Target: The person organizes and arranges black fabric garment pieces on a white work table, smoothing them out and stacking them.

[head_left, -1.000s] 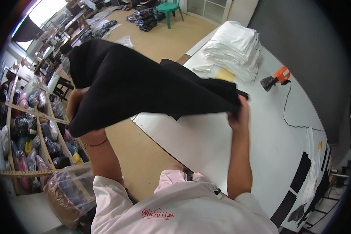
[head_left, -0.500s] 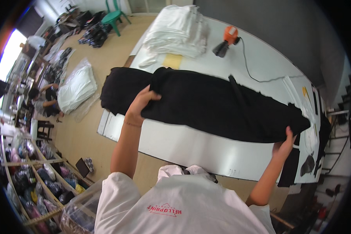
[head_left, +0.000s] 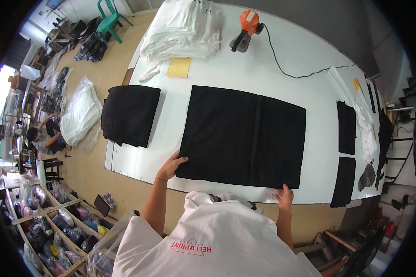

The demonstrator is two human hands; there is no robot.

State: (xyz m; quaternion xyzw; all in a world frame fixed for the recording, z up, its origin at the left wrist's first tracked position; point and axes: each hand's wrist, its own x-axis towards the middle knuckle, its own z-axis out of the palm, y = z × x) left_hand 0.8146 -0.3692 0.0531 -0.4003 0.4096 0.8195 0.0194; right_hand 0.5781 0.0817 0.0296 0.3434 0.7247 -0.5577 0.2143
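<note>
Right of the folded black fabric stack (head_left: 130, 115), a black cloth rectangle (head_left: 222, 134) lies flat. The left hand (head_left: 170, 167) pinches its edge facing the stack; the right hand (head_left: 285, 197) touches a corner away from it, finger closure unclear. Uneven pulling could skew or crease the cloth. Left fingertips beneath are hidden.

On the table (head_left: 326, 115) before me lies a cloth (head_left: 222, 138), my left hand (head_left: 172, 165) at its left edge, my right hand (head_left: 285, 195) near its front right corner. A stack (head_left: 130, 115) lies left, two strips (head_left: 346, 127) right; behind, a pile (head_left: 180, 34) and, rightward, a tool (head_left: 248, 25).
</note>
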